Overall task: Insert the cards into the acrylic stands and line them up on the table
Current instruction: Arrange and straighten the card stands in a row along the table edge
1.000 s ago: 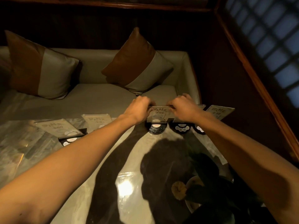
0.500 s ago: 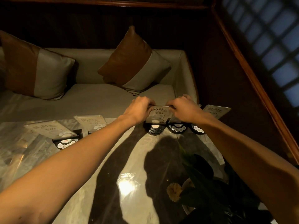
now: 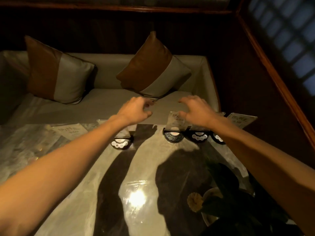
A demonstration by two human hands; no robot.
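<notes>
Three acrylic stands with cards stand in a row along the table's far edge: one (image 3: pixel 176 124) in the middle, a second (image 3: pixel 198 133) mostly behind my right wrist, and a third (image 3: pixel 241 120) at the far right. Each has a black round base. My right hand (image 3: pixel 196 109) hovers just above the middle stand with loosely curled fingers, holding nothing. Further left, my left hand (image 3: pixel 136 109) is off the stand, fingers relaxed and empty. Under my left forearm stands another stand (image 3: pixel 121 140). A card in a stand (image 3: pixel 69 131) lies flat further left.
The glossy marble table (image 3: pixel 81 176) reflects a lamp near me. A plant with a yellow flower (image 3: pixel 195 201) sits at the near right. Beyond the table is a grey bench (image 3: pixel 102 103) with two brown-and-grey cushions. Dark wooden wall panels rise on the right.
Both hands have let go of the middle stand and lifted off it. My left hand has moved left; my right hand has opened above the stand.
</notes>
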